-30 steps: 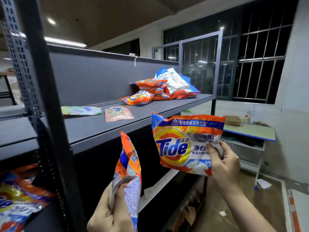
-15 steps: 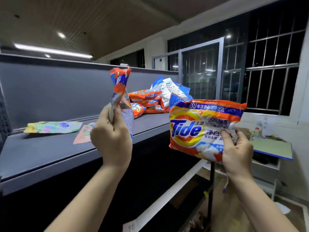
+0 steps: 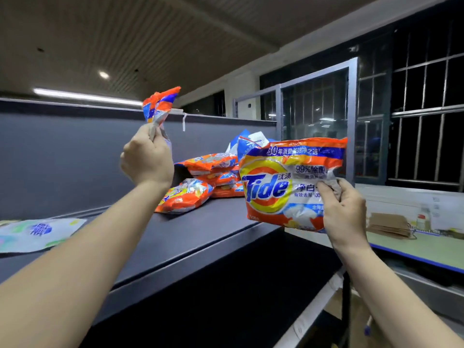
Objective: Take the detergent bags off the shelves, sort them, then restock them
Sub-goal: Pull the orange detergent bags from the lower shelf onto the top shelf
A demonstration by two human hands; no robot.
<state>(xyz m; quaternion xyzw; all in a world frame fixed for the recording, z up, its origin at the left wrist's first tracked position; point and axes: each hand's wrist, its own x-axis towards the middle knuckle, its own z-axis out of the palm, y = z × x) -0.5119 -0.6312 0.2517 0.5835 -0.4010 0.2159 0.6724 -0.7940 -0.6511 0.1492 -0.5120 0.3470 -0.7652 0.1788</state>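
The left hand point(image 3: 147, 159) grips a crumpled orange detergent bag point(image 3: 160, 106) that sticks up above its fist, over the grey shelf point(image 3: 200, 237). The right hand point(image 3: 344, 212) pinches the right edge of a Tide bag point(image 3: 283, 184), held past the shelf's front edge. A pile of bags point(image 3: 206, 179) lies near the shelf's far end.

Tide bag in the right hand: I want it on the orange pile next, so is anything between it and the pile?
Nothing visible: the Tide bag hangs just right of the orange pile, over the shelf edge.
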